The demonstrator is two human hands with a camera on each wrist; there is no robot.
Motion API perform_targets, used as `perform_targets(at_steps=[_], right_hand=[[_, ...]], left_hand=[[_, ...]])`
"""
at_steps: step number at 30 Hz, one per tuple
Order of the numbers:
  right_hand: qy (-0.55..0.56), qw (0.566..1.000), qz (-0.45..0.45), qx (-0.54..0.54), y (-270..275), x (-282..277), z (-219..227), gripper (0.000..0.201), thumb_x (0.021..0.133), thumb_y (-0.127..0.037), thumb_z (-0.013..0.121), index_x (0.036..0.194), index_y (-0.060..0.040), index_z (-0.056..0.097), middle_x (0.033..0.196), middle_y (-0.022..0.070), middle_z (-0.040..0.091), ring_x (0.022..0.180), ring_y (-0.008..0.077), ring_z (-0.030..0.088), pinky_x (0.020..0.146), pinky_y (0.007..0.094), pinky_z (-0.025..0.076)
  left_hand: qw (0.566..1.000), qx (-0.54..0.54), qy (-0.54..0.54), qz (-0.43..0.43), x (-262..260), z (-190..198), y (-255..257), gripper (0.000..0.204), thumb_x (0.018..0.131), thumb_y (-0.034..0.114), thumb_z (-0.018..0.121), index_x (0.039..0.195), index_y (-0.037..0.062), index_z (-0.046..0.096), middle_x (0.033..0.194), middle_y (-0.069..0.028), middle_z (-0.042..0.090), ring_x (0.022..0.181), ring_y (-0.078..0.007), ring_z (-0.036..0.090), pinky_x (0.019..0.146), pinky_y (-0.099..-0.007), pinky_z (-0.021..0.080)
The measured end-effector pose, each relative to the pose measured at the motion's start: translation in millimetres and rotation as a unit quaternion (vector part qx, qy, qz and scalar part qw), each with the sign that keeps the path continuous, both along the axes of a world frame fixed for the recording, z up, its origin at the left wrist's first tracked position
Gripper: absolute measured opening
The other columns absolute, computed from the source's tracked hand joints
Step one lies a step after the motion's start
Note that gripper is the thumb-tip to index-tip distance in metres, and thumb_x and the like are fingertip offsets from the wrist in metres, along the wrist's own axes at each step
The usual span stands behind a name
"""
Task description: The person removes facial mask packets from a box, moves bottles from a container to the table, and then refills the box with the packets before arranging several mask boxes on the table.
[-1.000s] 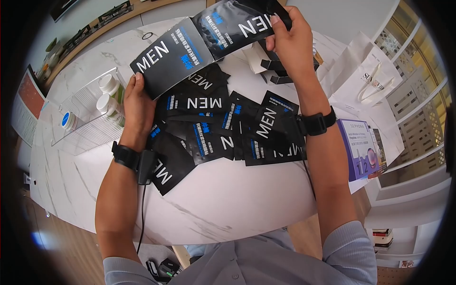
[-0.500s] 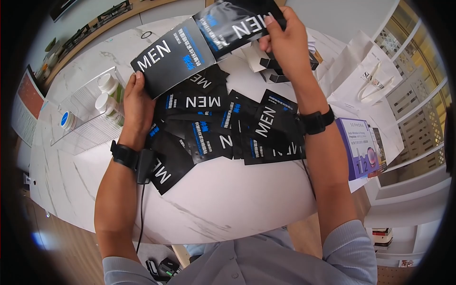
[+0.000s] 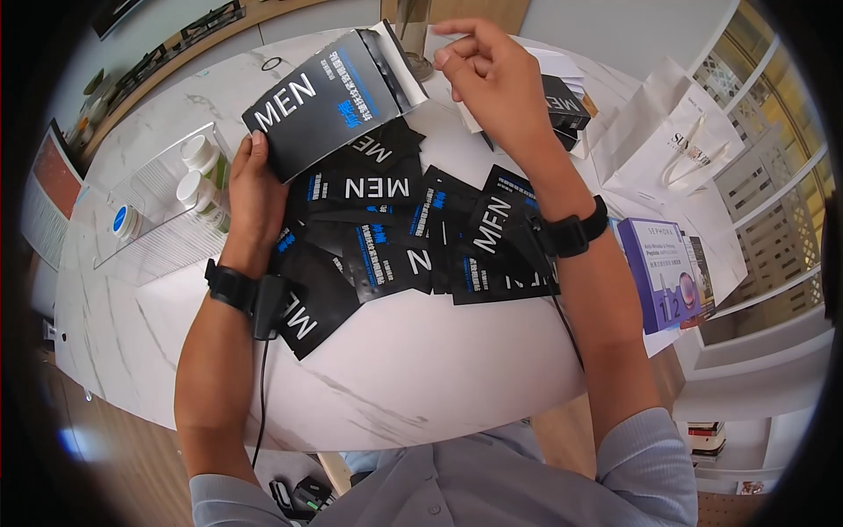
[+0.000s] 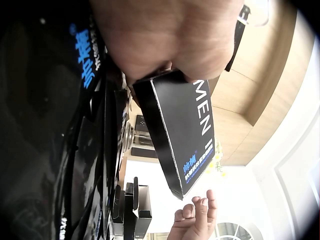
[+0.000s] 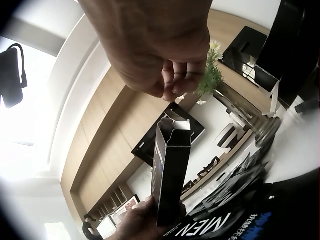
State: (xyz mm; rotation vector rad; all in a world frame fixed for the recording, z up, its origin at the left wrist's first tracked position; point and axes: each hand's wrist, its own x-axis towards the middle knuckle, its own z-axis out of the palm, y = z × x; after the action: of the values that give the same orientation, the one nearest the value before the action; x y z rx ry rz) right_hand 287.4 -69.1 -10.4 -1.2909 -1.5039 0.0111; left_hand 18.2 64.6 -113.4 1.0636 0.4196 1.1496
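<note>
The left hand (image 3: pixel 256 198) grips the lower left end of a black MEN box (image 3: pixel 320 110), thumb on its front, holding it tilted above a heap of black MEN sachets (image 3: pixel 378 189). At the upper right, the box's end stands open with a pale flap, also visible in the right wrist view, where the box (image 5: pixel 170 170) points up. Its contents cannot be made out. The right hand (image 3: pixel 500 83) hangs in the air right of that end, fingers loosely bent and holding nothing. In the left wrist view the right hand (image 4: pixel 197 217) is apart from the box (image 4: pixel 185 130).
Right of the heap lie another black box (image 3: pixel 562 105), a white paper bag (image 3: pixel 645 145) and a purple box (image 3: pixel 654 277). A clear rack (image 3: pixel 167 206) with white-lidded jars stands at left. Behind the held box is a glass vase (image 3: pixel 413 39).
The right hand has let go of the sachet it held at the box's open end and moved left. That sachet no longer shows outside the box. The left hand has barely moved.
</note>
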Motion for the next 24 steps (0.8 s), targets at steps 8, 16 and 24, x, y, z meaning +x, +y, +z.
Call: perform_targets(at_steps=[8, 16, 24], right_hand=[[-0.203, 0.975, -0.024, 0.082, 5.2, -13.5, -10.6, 0.014, 0.092, -0.010, 0.072, 0.104, -0.0067, 0.079, 0.080, 0.0036, 0.064, 0.064, 0.0122, 0.053, 0.061, 0.0279, 0.044], [-0.158, 0.986, 0.019, 0.045, 6.6, -15.5, -12.8, 0.018, 0.093, -0.011, 0.071, 0.109, -0.0076, 0.078, 0.078, 0.0044, 0.059, 0.067, 0.0135, 0.053, 0.062, 0.0299, 0.043], [-0.137, 0.990, 0.022, -0.026, -4.3, -4.2, 1.3, 0.021, 0.097, -0.016, 0.065, 0.113, -0.0077, 0.075, 0.080, 0.0035, 0.063, 0.070, 0.0104, 0.057, 0.065, 0.0268, 0.045]], left_hand=[[1.000, 0.006, 0.002, -0.003, 0.8, 3.2, -3.7, 0.041, 0.111, 0.032, 0.044, 0.140, 0.0029, 0.051, 0.140, -0.0079, 0.058, 0.130, -0.0202, 0.054, 0.111, -0.0448, 0.042], [1.000, 0.002, 0.009, -0.009, 1.7, 8.9, -10.4, 0.043, 0.111, 0.033, 0.044, 0.140, 0.0021, 0.050, 0.143, -0.0092, 0.056, 0.131, -0.0217, 0.054, 0.112, -0.0458, 0.042], [1.000, -0.013, 0.003, 0.007, 0.9, 5.0, -5.0, 0.042, 0.111, 0.032, 0.043, 0.140, 0.0026, 0.050, 0.142, -0.0092, 0.057, 0.133, -0.0222, 0.054, 0.112, -0.0461, 0.041]])
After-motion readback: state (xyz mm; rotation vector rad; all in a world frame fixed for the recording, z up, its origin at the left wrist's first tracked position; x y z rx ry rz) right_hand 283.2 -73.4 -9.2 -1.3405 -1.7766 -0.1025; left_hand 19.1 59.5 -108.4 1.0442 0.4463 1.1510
